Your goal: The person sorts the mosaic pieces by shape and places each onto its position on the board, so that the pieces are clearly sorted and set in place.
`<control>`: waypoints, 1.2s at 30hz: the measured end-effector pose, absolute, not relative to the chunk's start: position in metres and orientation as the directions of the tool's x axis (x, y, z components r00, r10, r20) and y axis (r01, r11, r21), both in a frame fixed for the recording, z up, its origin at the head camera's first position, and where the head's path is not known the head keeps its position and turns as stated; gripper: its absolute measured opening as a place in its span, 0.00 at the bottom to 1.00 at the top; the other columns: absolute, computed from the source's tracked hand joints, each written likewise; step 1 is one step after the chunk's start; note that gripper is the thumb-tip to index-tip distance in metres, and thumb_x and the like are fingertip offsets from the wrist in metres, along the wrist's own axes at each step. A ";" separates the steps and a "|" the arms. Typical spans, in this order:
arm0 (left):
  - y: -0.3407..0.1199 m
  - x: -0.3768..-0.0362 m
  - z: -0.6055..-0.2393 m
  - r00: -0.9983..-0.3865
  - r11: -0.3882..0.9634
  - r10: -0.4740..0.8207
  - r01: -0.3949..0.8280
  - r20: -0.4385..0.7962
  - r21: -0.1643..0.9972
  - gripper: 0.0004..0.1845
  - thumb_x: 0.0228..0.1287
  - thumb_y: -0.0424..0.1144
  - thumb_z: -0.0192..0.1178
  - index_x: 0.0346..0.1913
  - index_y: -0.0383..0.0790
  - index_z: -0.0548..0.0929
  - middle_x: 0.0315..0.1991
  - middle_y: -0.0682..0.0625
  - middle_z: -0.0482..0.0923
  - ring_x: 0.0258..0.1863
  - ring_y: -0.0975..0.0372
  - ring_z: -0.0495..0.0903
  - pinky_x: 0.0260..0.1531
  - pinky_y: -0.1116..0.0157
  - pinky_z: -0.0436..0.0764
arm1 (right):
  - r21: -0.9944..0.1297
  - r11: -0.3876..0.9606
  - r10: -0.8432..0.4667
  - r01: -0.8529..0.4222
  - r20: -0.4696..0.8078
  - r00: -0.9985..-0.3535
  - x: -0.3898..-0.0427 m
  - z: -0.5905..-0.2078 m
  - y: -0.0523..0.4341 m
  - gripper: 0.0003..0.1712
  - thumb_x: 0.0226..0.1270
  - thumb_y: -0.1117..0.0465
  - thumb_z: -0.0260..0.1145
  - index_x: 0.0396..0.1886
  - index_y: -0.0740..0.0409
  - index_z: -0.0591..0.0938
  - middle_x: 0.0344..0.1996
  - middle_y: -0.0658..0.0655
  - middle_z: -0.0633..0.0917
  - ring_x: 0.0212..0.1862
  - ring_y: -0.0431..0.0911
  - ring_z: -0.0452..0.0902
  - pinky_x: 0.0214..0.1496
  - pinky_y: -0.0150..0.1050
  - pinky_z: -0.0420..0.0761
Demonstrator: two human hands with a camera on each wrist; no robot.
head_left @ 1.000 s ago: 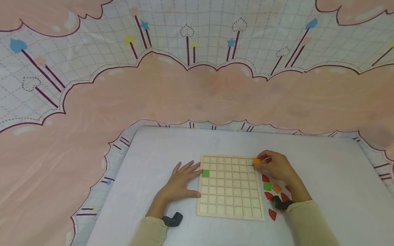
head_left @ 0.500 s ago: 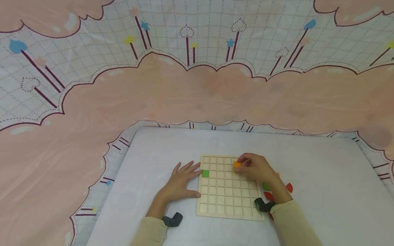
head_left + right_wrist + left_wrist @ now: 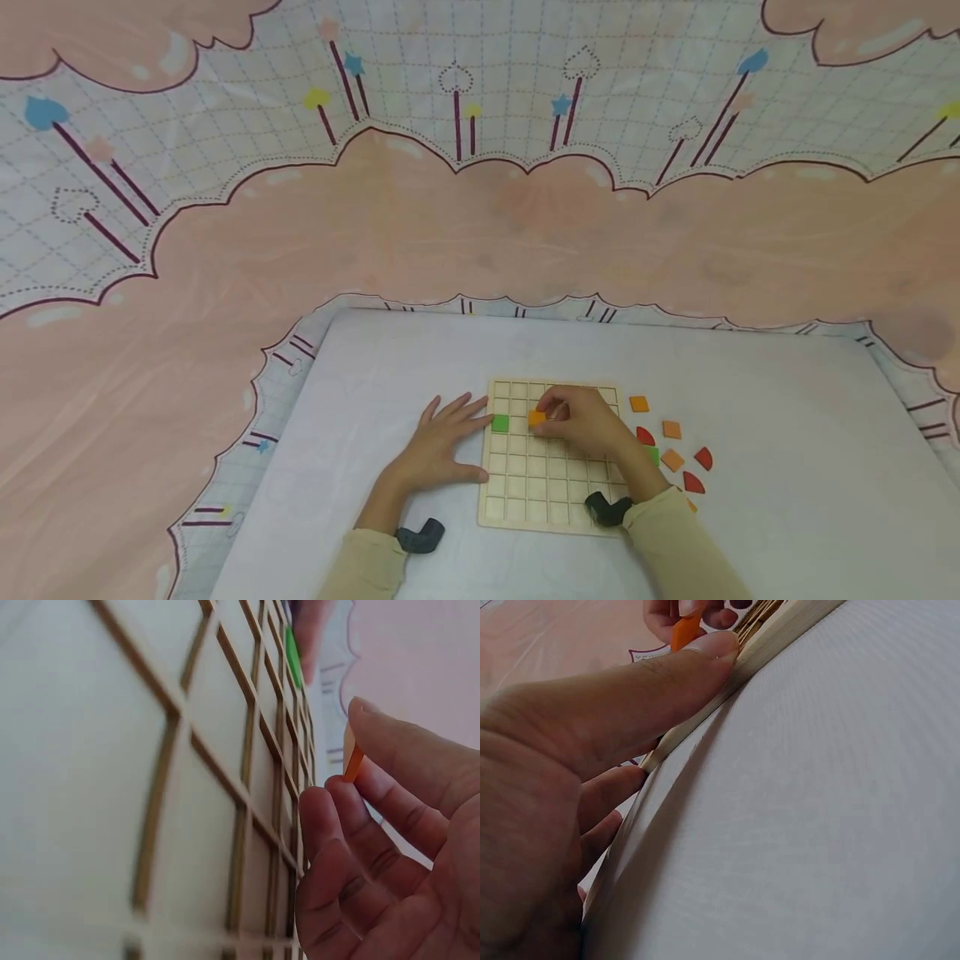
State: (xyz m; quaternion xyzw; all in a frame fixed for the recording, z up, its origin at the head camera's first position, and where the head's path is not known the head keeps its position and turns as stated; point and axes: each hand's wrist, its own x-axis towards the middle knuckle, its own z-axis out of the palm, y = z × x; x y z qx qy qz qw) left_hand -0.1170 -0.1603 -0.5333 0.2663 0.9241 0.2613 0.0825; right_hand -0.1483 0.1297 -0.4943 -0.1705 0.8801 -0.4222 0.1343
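A wooden grid board [image 3: 555, 492] lies on the white table, with one green square tile [image 3: 500, 423] set in a cell near its left edge. My right hand [image 3: 581, 421] hovers over the board's upper left part and pinches an orange square tile [image 3: 537, 417] [image 3: 352, 759] a couple of cells right of the green tile [image 3: 292, 656]. My left hand [image 3: 442, 446] lies flat on the table, fingers spread, thumb and fingertips against the board's left edge [image 3: 780, 634].
Loose tiles lie on the table right of the board: orange squares [image 3: 639, 404], red quarter-circles [image 3: 693, 482] and a green square [image 3: 654, 456]. A pink and white patterned cloth [image 3: 450, 225] hangs behind the table.
My right hand has carried the orange tile leftward from the board's top right corner to near the green tile. The loose tiles it covered now show. The left hand has stayed put.
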 end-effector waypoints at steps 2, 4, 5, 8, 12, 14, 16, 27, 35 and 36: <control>-0.160 -0.117 -0.533 -0.844 0.720 0.536 0.449 -0.013 0.530 0.48 0.51 0.67 0.71 0.75 0.53 0.71 0.82 0.57 0.56 0.83 0.54 0.49 0.79 0.41 0.35 | -0.782 0.593 -0.420 -0.193 -0.096 -0.903 -0.147 -0.495 0.123 0.13 0.58 0.53 0.79 0.39 0.49 0.86 0.31 0.46 0.85 0.32 0.40 0.78 0.36 0.34 0.78; -0.161 -0.116 -0.533 -0.842 0.718 0.539 0.450 -0.014 0.532 0.48 0.51 0.67 0.71 0.75 0.53 0.71 0.81 0.57 0.56 0.83 0.54 0.49 0.79 0.41 0.35 | -0.775 0.599 -0.422 -0.200 -0.094 -0.902 -0.146 -0.497 0.118 0.12 0.58 0.53 0.79 0.39 0.49 0.86 0.32 0.45 0.85 0.32 0.40 0.77 0.37 0.34 0.77; -0.161 -0.116 -0.533 -0.842 0.716 0.540 0.451 -0.014 0.533 0.48 0.51 0.66 0.71 0.75 0.53 0.71 0.81 0.57 0.56 0.83 0.54 0.49 0.79 0.41 0.35 | -0.770 0.605 -0.420 -0.200 -0.096 -0.903 -0.146 -0.498 0.116 0.12 0.58 0.53 0.79 0.39 0.49 0.86 0.32 0.45 0.85 0.32 0.40 0.76 0.37 0.35 0.77; -0.160 -0.115 -0.533 -0.841 0.716 0.540 0.450 -0.016 0.535 0.48 0.51 0.65 0.72 0.75 0.53 0.71 0.82 0.57 0.55 0.83 0.54 0.49 0.79 0.41 0.35 | -0.759 0.625 -0.393 -0.183 -0.104 -0.913 -0.145 -0.499 0.109 0.11 0.58 0.55 0.79 0.37 0.48 0.86 0.32 0.45 0.84 0.33 0.41 0.75 0.38 0.36 0.75; -0.159 -0.115 -0.532 -0.843 0.720 0.537 0.445 -0.021 0.532 0.48 0.51 0.66 0.72 0.75 0.53 0.71 0.82 0.58 0.55 0.83 0.55 0.48 0.79 0.42 0.35 | -0.742 0.660 -0.317 -0.115 -0.136 -0.939 -0.143 -0.496 0.100 0.10 0.55 0.57 0.80 0.33 0.48 0.85 0.29 0.45 0.81 0.33 0.42 0.73 0.38 0.38 0.72; -0.159 -0.115 -0.531 -0.844 0.722 0.535 0.445 -0.021 0.530 0.48 0.51 0.66 0.72 0.75 0.53 0.71 0.82 0.58 0.55 0.83 0.55 0.48 0.79 0.42 0.35 | -0.724 0.684 -0.282 -0.090 -0.149 -0.948 -0.143 -0.495 0.095 0.10 0.54 0.57 0.81 0.32 0.47 0.85 0.28 0.46 0.79 0.33 0.43 0.72 0.36 0.38 0.71; -0.159 -0.115 -0.531 -0.845 0.723 0.535 0.447 -0.017 0.527 0.48 0.51 0.66 0.72 0.75 0.53 0.71 0.82 0.58 0.55 0.83 0.55 0.48 0.79 0.42 0.35 | -0.696 0.713 -0.260 -0.081 -0.157 -0.953 -0.143 -0.495 0.091 0.11 0.53 0.57 0.81 0.32 0.47 0.85 0.27 0.47 0.78 0.32 0.43 0.71 0.33 0.38 0.69; -0.159 -0.115 -0.530 -0.851 0.732 0.525 0.433 -0.030 0.526 0.48 0.50 0.66 0.72 0.75 0.54 0.71 0.81 0.59 0.55 0.83 0.56 0.48 0.79 0.43 0.35 | -0.594 0.802 -0.199 -0.060 -0.172 -0.965 -0.137 -0.491 0.077 0.15 0.51 0.57 0.82 0.35 0.43 0.84 0.28 0.48 0.77 0.30 0.45 0.70 0.26 0.38 0.66; -0.159 -0.115 -0.530 -0.850 0.731 0.526 0.434 -0.029 0.526 0.48 0.50 0.66 0.72 0.75 0.53 0.72 0.81 0.58 0.56 0.83 0.55 0.48 0.79 0.42 0.35 | -0.591 0.805 -0.201 -0.055 -0.184 -0.962 -0.139 -0.491 0.079 0.15 0.50 0.55 0.83 0.35 0.41 0.84 0.28 0.48 0.77 0.30 0.44 0.70 0.26 0.38 0.66; -0.159 -0.115 -0.530 -0.850 0.731 0.526 0.434 -0.029 0.527 0.48 0.50 0.66 0.72 0.75 0.53 0.72 0.81 0.58 0.56 0.83 0.55 0.48 0.79 0.42 0.35 | -0.592 0.804 -0.203 -0.054 -0.189 -0.961 -0.139 -0.491 0.079 0.15 0.50 0.55 0.83 0.35 0.41 0.85 0.28 0.48 0.77 0.30 0.44 0.70 0.27 0.38 0.66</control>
